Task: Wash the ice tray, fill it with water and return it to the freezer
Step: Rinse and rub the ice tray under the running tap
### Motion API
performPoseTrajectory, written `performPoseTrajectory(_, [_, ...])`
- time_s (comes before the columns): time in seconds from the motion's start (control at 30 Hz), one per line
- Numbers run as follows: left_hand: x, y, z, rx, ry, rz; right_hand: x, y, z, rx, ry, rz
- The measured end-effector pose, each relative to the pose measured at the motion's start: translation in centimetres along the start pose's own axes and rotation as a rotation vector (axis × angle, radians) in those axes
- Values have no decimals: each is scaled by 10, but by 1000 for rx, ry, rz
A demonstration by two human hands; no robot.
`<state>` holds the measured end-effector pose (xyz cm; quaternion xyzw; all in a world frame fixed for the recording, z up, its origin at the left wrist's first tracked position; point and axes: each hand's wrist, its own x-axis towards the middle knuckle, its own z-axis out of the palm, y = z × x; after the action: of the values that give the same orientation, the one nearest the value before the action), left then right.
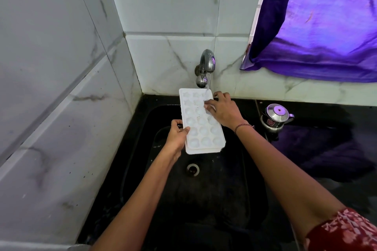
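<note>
Tilting slightly over the black sink [253,199], the white ice tray [201,126] is held in the air below the tap [207,63], its far end nearest the wall and its near end toward the person. Its rounded cups face up in three rows, and a second white edge shows beneath its near end, though whether that is a lid or another layer cannot be told. A thin stream of water [208,82] falls from the spout onto the far right corner of the tray. The left hand [177,134] clasps the tray's left long edge near the near end, thumb lying on top of the rim and fingers curled underneath. The right hand [223,111] rests on the tray's far right part, its fingers bent and pressed down into the cups beside the falling water, the thumb stretched toward the far edge; a thin beaded bracelet [241,126] circles that wrist. Below the tray the drain [192,169] sits in the sink floor. On the dark wet bench [326,159] to the right stands a small steel kettle [276,117], well apart from the tray. Pale marbled tiles [61,87] cover the corner walls, and a purple curtain [316,26] hangs at the upper right.
</note>
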<state>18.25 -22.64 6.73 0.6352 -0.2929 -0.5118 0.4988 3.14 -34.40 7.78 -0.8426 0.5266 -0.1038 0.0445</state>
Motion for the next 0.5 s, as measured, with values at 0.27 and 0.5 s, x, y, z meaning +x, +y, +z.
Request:
performPoseTrajectory(0.27, [-2,7,2,-40,-6,-9,-3,-3,-3,-41,-46,-7])
performPoseTrajectory(0.5, [0,9,1,-3,-13,0,-8,-7,-2,-35,16,31])
